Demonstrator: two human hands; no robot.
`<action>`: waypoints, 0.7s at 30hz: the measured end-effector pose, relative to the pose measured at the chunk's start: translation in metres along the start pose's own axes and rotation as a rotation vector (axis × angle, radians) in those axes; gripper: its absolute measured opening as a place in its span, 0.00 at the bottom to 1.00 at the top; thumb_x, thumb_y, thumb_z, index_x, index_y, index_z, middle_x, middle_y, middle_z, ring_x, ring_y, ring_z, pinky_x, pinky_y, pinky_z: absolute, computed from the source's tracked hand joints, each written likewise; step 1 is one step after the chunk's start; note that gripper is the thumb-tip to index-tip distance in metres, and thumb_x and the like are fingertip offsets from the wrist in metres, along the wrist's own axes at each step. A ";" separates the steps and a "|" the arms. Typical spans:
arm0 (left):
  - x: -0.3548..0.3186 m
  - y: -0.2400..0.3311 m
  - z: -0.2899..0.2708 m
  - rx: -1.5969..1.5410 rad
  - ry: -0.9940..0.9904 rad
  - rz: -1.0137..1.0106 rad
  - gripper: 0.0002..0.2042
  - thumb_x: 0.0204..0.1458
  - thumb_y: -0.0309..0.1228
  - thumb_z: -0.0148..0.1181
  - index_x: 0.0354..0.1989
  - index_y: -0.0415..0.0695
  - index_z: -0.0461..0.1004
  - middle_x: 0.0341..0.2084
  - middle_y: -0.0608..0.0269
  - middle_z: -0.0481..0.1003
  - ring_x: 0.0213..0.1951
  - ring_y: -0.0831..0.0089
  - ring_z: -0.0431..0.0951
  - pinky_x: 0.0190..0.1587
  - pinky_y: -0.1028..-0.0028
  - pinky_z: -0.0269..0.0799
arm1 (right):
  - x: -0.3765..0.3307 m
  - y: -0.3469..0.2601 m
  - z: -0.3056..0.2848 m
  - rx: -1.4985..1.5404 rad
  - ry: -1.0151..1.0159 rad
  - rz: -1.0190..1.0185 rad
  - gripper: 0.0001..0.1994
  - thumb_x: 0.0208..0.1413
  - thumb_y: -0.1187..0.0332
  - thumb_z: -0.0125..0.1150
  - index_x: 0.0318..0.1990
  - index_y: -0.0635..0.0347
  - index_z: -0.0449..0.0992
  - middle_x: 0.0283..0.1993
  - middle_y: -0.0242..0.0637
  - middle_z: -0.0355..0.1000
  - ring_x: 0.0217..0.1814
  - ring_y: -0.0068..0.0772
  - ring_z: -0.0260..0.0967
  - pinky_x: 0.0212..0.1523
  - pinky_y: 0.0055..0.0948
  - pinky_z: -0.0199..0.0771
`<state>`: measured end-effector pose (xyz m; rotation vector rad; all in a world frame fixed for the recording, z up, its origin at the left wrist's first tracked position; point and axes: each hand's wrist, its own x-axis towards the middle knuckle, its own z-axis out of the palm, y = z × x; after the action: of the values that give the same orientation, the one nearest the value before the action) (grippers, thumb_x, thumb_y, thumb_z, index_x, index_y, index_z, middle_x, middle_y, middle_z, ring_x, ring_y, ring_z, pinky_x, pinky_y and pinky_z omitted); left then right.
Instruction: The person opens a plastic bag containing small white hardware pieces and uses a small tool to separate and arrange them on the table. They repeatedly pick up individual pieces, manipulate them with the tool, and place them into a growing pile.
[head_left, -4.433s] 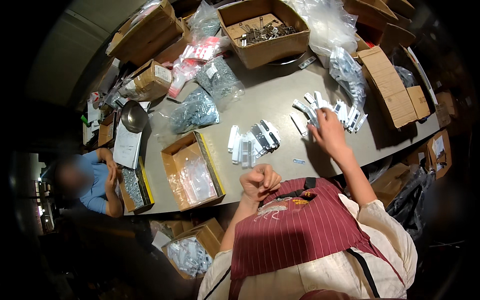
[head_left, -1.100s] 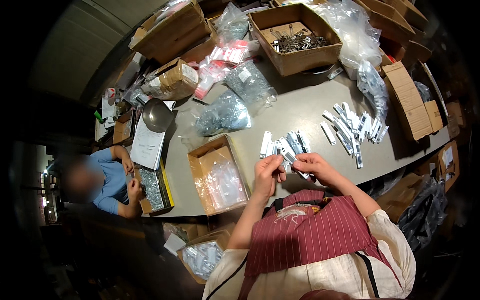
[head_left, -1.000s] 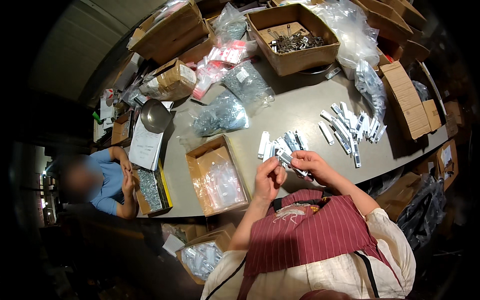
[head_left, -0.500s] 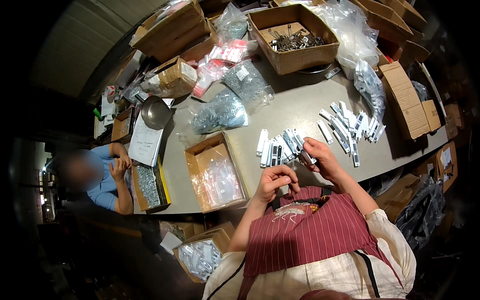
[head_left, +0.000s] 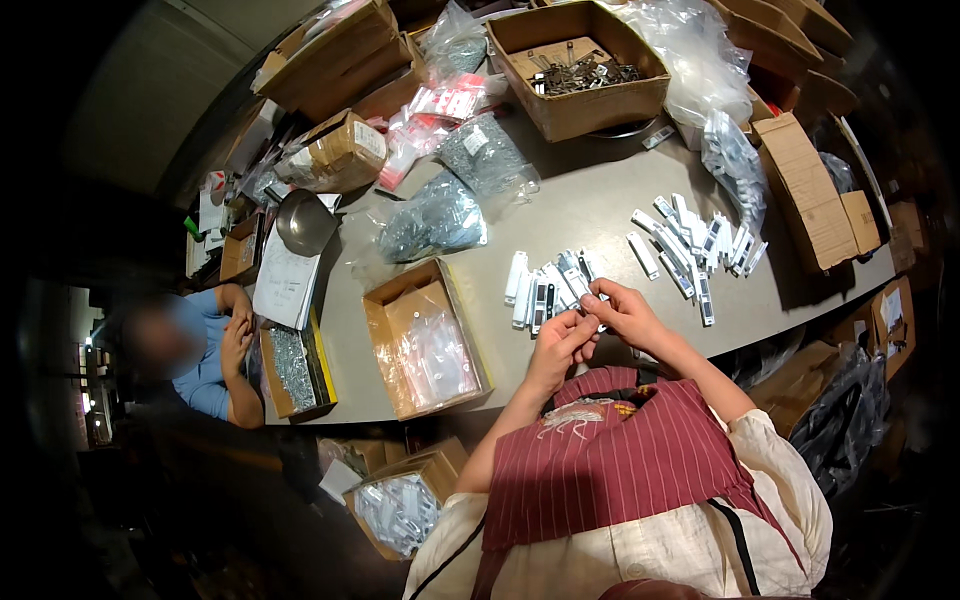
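My left hand and my right hand meet at the table's near edge, in front of my apron. The fingers of both are closed in a pinch around a small piece. Most of it is covered by the fingers; only a pale bit shows. Just beyond them lies a cluster of white bar-shaped fittings, some with dark strips along them. More of these fittings are heaped loosely to the right of my right hand.
Left of my hands stands an open cardboard box with clear plastic bags. Bags of small metal parts lie behind it. A carton of metal pieces stands at the back. At the left, a person in blue sits beside a box of hardware.
My left hand has risen from beside the apron to join my right hand. Its fingers have closed at the piece that my right hand held. The view has shifted slightly.
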<state>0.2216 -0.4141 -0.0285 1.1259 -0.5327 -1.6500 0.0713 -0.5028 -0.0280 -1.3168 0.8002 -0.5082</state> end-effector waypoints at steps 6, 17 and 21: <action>-0.006 0.003 0.004 -0.166 -0.033 0.056 0.12 0.56 0.30 0.65 0.23 0.45 0.70 0.18 0.70 0.71 0.15 0.87 0.64 0.17 0.85 0.53 | -0.007 -0.004 -0.003 0.322 -0.035 0.076 0.13 0.63 0.59 0.61 0.31 0.57 0.72 0.21 0.20 0.63 0.21 0.09 0.55 0.21 0.17 0.50; -0.022 -0.006 0.006 -0.324 -0.162 -0.020 0.12 0.55 0.27 0.55 0.20 0.44 0.64 0.11 0.64 0.66 0.13 0.79 0.60 0.18 0.78 0.55 | -0.016 0.005 -0.075 0.177 0.420 -0.122 0.12 0.66 0.58 0.56 0.35 0.57 0.72 0.21 0.26 0.70 0.15 0.14 0.60 0.17 0.15 0.58; -0.022 -0.016 -0.005 -0.689 -0.471 -0.026 0.11 0.54 0.31 0.53 0.21 0.42 0.64 0.11 0.62 0.66 0.15 0.76 0.61 0.20 0.77 0.55 | -0.047 0.023 -0.070 -0.625 0.580 -0.122 0.26 0.64 0.62 0.57 0.65 0.65 0.62 0.42 0.43 0.76 0.40 0.37 0.76 0.41 0.33 0.76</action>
<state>0.2192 -0.3873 -0.0343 0.2410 -0.1984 -1.9158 -0.0140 -0.5090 -0.0430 -1.8295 1.4427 -0.7947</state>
